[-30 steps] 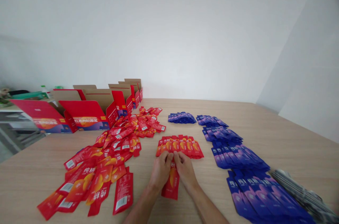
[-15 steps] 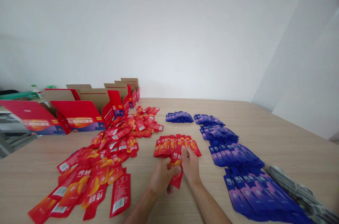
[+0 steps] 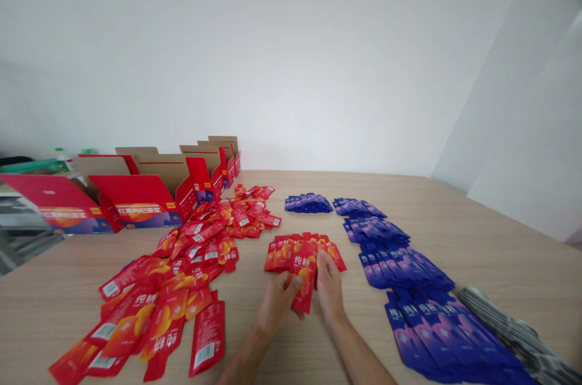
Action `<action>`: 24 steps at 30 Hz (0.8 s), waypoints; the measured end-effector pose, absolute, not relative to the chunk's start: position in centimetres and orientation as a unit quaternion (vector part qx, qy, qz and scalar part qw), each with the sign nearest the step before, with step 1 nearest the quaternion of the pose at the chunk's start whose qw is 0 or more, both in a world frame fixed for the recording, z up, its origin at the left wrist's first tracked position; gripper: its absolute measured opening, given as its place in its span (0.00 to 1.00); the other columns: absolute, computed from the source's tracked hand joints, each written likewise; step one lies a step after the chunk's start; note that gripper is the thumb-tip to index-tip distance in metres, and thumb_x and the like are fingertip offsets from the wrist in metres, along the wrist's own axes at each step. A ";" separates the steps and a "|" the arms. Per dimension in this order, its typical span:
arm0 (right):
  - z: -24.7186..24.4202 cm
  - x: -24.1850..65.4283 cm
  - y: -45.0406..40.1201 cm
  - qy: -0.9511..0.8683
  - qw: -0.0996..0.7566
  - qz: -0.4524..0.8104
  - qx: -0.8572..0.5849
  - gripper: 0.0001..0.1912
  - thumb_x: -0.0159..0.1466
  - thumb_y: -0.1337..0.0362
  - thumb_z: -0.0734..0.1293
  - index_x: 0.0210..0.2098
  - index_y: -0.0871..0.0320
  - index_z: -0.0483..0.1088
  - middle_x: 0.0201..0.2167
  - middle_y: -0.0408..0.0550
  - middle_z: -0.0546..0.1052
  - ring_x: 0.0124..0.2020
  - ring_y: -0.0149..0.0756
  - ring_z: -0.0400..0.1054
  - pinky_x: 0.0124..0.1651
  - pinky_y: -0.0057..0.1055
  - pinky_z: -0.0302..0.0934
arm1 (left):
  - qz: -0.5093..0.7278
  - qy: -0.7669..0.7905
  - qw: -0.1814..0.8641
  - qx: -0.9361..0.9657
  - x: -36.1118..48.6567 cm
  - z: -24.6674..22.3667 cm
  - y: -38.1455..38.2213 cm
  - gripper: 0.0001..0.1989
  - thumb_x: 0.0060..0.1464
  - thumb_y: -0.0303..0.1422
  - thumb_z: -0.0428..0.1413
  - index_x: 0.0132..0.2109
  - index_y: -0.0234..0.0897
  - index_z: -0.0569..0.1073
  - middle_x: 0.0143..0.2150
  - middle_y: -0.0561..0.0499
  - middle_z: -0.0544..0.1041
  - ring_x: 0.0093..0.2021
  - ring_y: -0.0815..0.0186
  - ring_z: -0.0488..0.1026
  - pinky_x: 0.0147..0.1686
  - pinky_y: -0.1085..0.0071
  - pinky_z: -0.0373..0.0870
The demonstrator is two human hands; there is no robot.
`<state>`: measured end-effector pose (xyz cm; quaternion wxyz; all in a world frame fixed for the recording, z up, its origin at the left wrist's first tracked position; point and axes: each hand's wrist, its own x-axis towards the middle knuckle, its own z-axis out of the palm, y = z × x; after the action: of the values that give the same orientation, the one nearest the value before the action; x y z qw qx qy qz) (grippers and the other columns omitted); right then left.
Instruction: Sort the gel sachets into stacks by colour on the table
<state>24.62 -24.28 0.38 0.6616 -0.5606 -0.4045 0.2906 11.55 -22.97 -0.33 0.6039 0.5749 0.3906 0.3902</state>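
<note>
Near the middle of the table, my left hand [image 3: 278, 300] pinches a red pouch [image 3: 304, 270] with orange fruit printed on it, thumb on its front. That pouch stands tilted, its top overlapping a fanned row of red pouches [image 3: 278, 253]. Close by on its right is my right hand [image 3: 330, 288], fingers curled in and thumb against the red pouches at the row's lower right edge; its fingertips are partly hidden. Left of my hands spreads a loose heap of red pouches [image 3: 173, 300], some face up, some showing barcodes.
Fanned stacks of blue-purple pouches [image 3: 445, 330] line the right side, with another blue stack [image 3: 308, 203] farther back. A striped cloth bundle [image 3: 513, 330] lies at the right front. Several open red cartons [image 3: 145, 200] stand along the left edge. A white wall [image 3: 318, 57] rises behind.
The pouch in my left hand has risen slightly and its front is more exposed. My right thumb has come off its face and shifted a little to the right.
</note>
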 end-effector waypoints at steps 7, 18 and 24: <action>0.1 23.4 -24.7 -0.463 0.591 0.255 -0.609 0.22 0.66 0.46 0.60 0.25 0.55 0.63 0.21 0.39 0.65 0.25 0.32 0.58 0.28 0.29 0.53 | 0.440 0.420 0.577 0.545 12.2 -0.4 -22.3 0.29 0.57 0.59 0.46 0.29 0.36 0.68 0.18 0.52 0.71 0.16 0.66 0.70 0.16 0.71 0.70; 1.1 24.8 -25.6 -0.517 0.556 0.234 -0.608 0.23 0.69 0.47 0.55 0.27 0.55 0.65 0.23 0.42 0.69 0.26 0.35 0.63 0.30 0.29 0.54 | 0.487 0.419 0.487 0.592 12.1 0.9 -21.9 0.22 0.55 0.51 0.54 0.29 0.35 0.69 0.23 0.55 0.70 0.22 0.71 0.67 0.22 0.77 0.62; 1.2 25.0 -25.5 -0.551 0.526 0.246 -0.600 0.23 0.69 0.46 0.54 0.27 0.55 0.66 0.24 0.43 0.72 0.26 0.36 0.64 0.30 0.29 0.54 | 0.475 0.446 0.456 0.606 12.8 2.9 -19.1 0.22 0.54 0.49 0.54 0.24 0.35 0.67 0.21 0.57 0.63 0.22 0.73 0.59 0.22 0.76 0.55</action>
<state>25.00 -25.54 1.25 0.5262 -0.5995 -0.5508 0.2456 12.76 -19.13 2.86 0.4561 0.6060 0.4462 0.4751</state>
